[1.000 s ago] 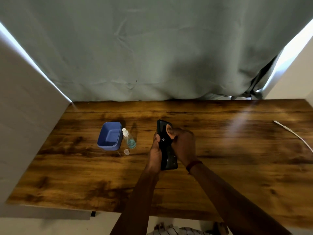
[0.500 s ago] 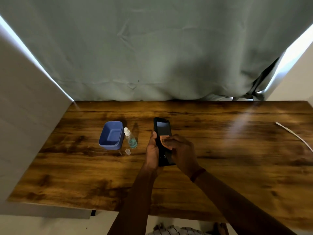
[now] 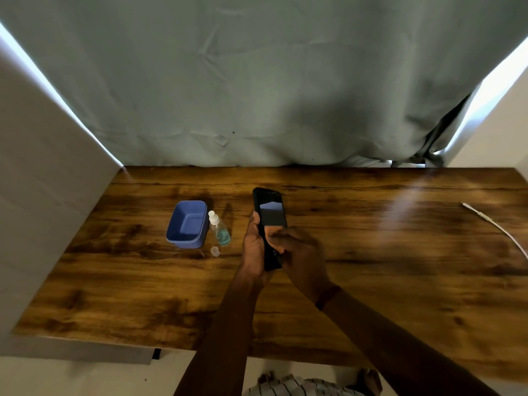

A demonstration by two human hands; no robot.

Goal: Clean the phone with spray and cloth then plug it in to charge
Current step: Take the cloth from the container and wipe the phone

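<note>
Held above the worktop [image 3: 371, 281]: phone [image 3: 270, 215], left hand [image 3: 253, 247] grip wrapped round its long edge, right hand [image 3: 303, 255] fingers pressed to the lower screen. Probably rigid, slick glass, breakable; best gripped by both long edges.

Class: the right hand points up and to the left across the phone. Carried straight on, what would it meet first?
The right hand already touches the phone; beyond it, probably the left hand's thumb, though depth is unclear.
</note>
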